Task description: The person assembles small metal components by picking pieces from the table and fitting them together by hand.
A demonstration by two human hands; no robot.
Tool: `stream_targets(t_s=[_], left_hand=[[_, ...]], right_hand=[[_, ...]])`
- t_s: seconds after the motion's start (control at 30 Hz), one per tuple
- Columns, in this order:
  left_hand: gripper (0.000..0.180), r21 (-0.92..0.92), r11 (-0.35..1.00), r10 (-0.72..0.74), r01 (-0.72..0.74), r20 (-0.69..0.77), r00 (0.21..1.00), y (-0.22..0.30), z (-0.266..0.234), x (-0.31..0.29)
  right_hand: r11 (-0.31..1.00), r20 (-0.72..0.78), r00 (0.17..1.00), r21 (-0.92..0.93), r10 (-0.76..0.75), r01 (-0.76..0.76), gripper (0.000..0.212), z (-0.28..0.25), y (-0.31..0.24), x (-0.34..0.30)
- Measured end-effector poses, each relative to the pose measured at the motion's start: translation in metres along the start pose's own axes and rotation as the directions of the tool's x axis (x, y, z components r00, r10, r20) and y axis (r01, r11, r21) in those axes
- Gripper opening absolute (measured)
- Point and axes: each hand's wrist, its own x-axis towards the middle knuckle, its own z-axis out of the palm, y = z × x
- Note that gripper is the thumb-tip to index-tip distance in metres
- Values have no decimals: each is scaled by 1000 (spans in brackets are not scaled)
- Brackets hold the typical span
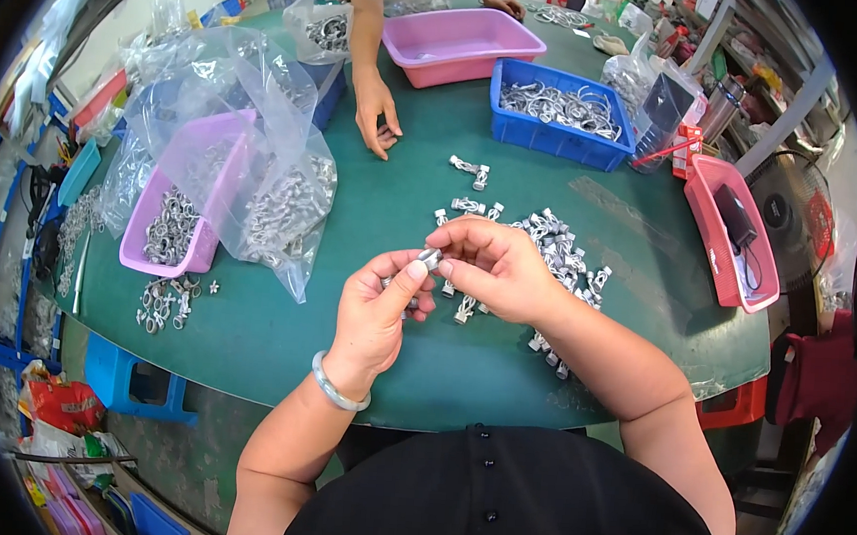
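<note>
A small metal fitting [430, 258] is pinched between the fingertips of the left hand [377, 313] and right hand [492, 267], just above the green table [345, 341]. A loose pile of fittings [557, 256] is spread right behind. Metal rings are heaped in one blue bin [556, 113] and one purple bin [171, 222]; one pink bin [462, 42] looks empty.

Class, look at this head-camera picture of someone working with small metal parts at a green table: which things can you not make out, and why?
- Small metal part, head view: pinched between left hand and right hand; fingers cover most of it.
- Parts in clear plastic bag: blurred by glare and folds.
- Co-worker's hand: arm cut off by the top edge.
</note>
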Motion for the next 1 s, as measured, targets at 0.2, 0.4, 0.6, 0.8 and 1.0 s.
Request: stream_targets(t_s=[0.2,0.4,0.6,0.8,1.0], left_hand=[[17,14,1000,5,-5,-9,1000,0,1,-1],[16,19,1000,7,-6,-17,1000,-1,1,-2],[16,22,1000,18,-18,-28,999,-1,0,-4],[17,15,998,68,-67,-21,997,-3,0,-4],[19,-48,998,28,-28,8,1000,-11,-2,-4]], right_hand=[[999,-1,1000,41,-10,10,20,0,0,-1],[999,-17,1000,38,-6,6,20,2,0,-2],[999,-14,1000,49,4,-3,20,4,2,-2],[988,-64,993,128,96,-87,21,5,-3,-1],[948,-83,992,314,92,-61,21,2,0,2]])
